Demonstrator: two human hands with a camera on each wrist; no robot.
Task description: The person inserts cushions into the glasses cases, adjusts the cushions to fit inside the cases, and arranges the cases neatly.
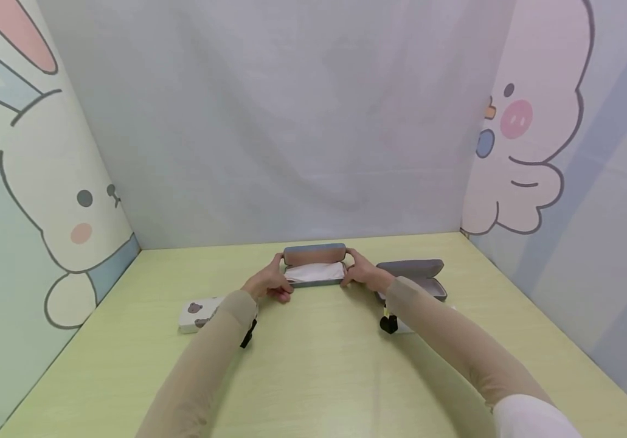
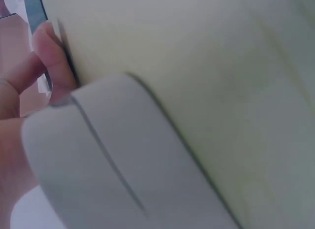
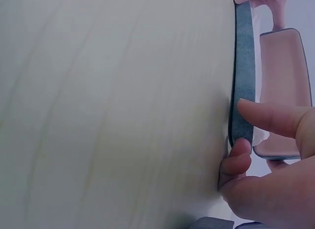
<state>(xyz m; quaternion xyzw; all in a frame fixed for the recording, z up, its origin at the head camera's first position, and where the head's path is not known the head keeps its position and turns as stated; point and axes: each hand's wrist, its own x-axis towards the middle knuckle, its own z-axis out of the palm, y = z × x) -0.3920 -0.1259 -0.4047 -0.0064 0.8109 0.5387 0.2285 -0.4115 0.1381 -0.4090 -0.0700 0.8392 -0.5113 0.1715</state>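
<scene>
An open blue-grey glasses case (image 1: 315,254) with a pink lining stands near the back of the table, its lid raised. White cloth (image 1: 315,272) lies inside the base. My left hand (image 1: 269,281) grips the case's left end; in the left wrist view its fingers (image 2: 48,44) are at the case's front edge. At the right end, my right hand (image 1: 365,272) holds the case. The right wrist view shows the thumb (image 3: 268,115) across the front wall, with other fingers curled at the corner.
A second open grey glasses case (image 1: 410,267) stands to the right, partly behind my right forearm. On the left, a white case with bear prints (image 1: 195,313) is partly covered by my left forearm. A white item (image 1: 404,326) shows beneath the right forearm. A grey-white back wall (image 1: 302,152) rises behind the table.
</scene>
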